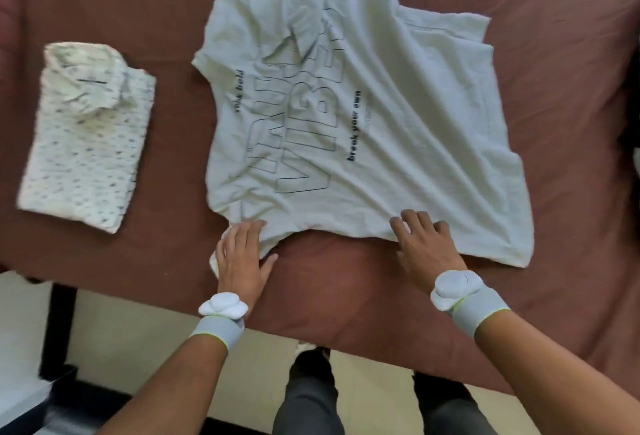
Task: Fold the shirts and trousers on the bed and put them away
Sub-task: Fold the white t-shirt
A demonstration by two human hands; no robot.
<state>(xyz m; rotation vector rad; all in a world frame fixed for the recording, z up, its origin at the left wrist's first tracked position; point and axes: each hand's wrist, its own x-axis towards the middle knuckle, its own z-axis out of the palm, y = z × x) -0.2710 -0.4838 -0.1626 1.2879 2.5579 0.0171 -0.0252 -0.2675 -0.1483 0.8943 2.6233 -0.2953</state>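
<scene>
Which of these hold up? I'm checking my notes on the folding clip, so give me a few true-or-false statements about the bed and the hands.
1. The printed t-shirt lies spread out, not yet folded. True.
2. The patterned shirt hangs off the bed's edge. False: it lies folded on the brown bedsheet, left of the t-shirt.
3. Both hands touch the t-shirt's near edge. True: left hand, right hand.
4. The right hand's fingers clutch a sleeve in the air. False: they lie flat on the cloth.
</scene>
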